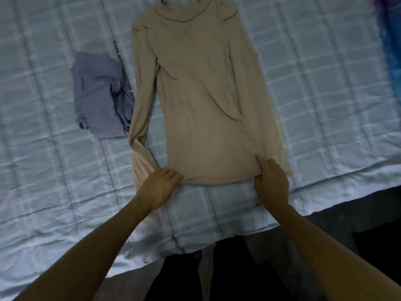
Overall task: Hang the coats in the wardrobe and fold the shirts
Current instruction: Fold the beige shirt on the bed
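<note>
A beige long-sleeved shirt point(195, 94) lies spread flat on the bed, collar at the far end, sleeves along its sides. My left hand point(159, 185) grips the bottom hem at its left corner. My right hand point(271, 179) pinches the hem at the right corner, thumb on top of the cloth. A folded grey-purple garment point(97, 94) lies to the left of the beige shirt, partly under its left sleeve.
The bed is covered by a pale blue checked quilt point(54, 170); its near edge runs diagonally across the lower right. A dark floor point(368, 213) shows beyond that edge. A blue-purple cloth point(392, 51) sits at the far right edge.
</note>
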